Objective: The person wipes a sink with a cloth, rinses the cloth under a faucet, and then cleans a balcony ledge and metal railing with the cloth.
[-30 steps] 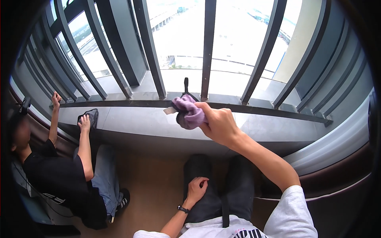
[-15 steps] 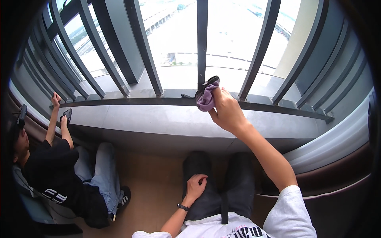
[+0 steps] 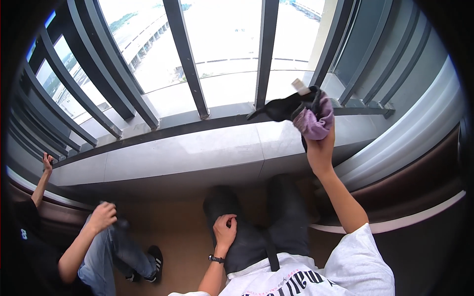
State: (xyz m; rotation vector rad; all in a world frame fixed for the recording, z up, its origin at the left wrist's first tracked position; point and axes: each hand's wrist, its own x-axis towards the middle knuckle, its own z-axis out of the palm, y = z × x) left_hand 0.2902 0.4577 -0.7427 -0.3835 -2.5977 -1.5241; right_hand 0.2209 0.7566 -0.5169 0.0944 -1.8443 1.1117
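My right hand [image 3: 322, 153] is raised in front of the railing, closed around a bunched purple and black cloth [image 3: 316, 121]. A dark flap of the cloth spreads to the left over the railing's bottom rail, and a small white label sticks up from it. The fingers are partly hidden behind the cloth. My left hand [image 3: 225, 231] rests on my left thigh [image 3: 219, 202], its fingers curled in with nothing visible in them. A black band sits on that wrist.
Dark metal bars [image 3: 190, 64] stand before a bright window, above a grey tiled ledge [image 3: 182, 153]. White and brown curtains [image 3: 395, 163] hang at right. At left a person in a black top has one hand [image 3: 48, 162] at the railing and another [image 3: 103, 216] lowered.
My right hand has moved rightward with the cloth, which now hangs more unfolded. The view has turned. The other person's nearer hand has come off the ledge. My left hand stays on my thigh.
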